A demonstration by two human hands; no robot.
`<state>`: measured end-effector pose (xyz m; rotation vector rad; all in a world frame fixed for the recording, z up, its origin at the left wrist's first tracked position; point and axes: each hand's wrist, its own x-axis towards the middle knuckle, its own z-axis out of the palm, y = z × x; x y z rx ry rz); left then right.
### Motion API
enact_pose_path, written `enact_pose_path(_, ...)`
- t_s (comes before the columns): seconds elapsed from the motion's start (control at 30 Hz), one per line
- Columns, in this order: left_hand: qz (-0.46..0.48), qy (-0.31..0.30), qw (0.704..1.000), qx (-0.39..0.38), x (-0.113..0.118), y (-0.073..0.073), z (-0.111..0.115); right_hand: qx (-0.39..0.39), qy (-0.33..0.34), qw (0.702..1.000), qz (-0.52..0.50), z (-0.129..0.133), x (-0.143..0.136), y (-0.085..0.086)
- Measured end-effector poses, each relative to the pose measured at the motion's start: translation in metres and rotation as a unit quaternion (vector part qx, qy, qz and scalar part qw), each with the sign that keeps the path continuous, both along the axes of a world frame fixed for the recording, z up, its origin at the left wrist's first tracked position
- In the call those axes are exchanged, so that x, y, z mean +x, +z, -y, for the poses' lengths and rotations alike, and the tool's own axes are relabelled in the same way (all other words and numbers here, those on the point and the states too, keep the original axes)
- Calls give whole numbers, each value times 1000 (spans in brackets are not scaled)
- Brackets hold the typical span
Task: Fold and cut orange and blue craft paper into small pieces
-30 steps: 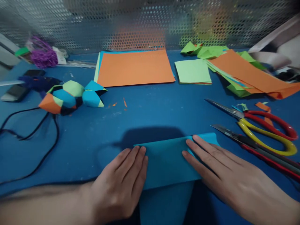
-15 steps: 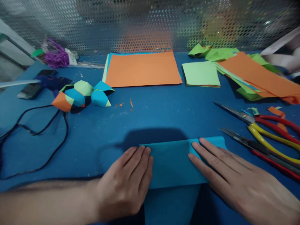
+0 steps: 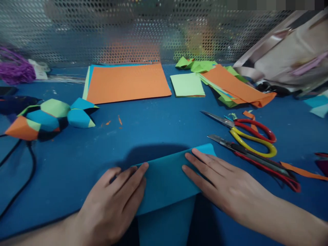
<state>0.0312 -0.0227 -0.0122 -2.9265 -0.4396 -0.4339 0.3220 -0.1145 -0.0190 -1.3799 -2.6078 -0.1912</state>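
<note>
have the folded blue paper flat on the table, out in front of the far edge, wide flap on top with a narrower part below, running out at the bottom of the view. pressing down the flap's left end with the left hand, fingers bunched close and a bit bent, tips at the top fold. can't tell about any pinching under there. resting the right hand palm down on the flap's right part, fingers a little spread and pretty straight, tips near the same fold.

just beyond the right hand, have the scissors with red and yellow handles, and a cutter nearer, on top of something red-handled. along the far edge, by the mesh, see a stack with an orange sheet on top, then green squares, then loose scraps toward the right. toward the left edge, see a patchwork paper model, a black cable, and purple yarn farther back.
</note>
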Motion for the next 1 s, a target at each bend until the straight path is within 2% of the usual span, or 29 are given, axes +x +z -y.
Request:
enact_pose_path(0.17,32,13,999,-10,7,-2,-9,4,-2,1000,13,-3,-2,3)
enact_pose_path(0.4,-4,-42,999,22,13,11,-15,-34,9,999,28,-9,-2,13)
enact_pose_path(0.6,12,-12,1000,3,7,-4,-12,-41,29,998,47,-14,1,19)
enact_pose_path(0.67,12,-13,1000,-5,7,-5,-13,-33,33,998,50,-14,0,19)
enact_pose_path(0.9,13,-28,1000,-1,16,13,-21,-63,49,994,76,-21,-5,26)
enact_pose_path(1.0,12,-26,1000,1,18,15,-21,-61,58,993,82,-24,-6,29)
